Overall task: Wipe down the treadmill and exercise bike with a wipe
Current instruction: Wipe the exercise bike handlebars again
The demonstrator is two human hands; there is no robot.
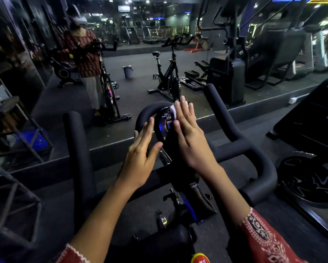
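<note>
I stand at a black exercise bike (pixel 235 149) whose padded handlebars fork left and right around a small console (pixel 164 123) with a lit display. My right hand (pixel 189 135) lies flat with straight fingers on the console, pressing a white wipe (pixel 173 112) that shows only at the fingertips. To the left, my left hand (pixel 142 152) rests with straight fingers on the console's side and the curved centre loop of the bar. No treadmill shows close by.
A wall mirror (pixel 121 63) just ahead reflects me, other bikes, a bucket (pixel 128 71) and steppers. A metal rack (pixel 13 133) stands at left. A weight plate (pixel 309 181) and a dark machine sit at right. A red-and-yellow bottle cap (pixel 200 258) is at the bottom edge.
</note>
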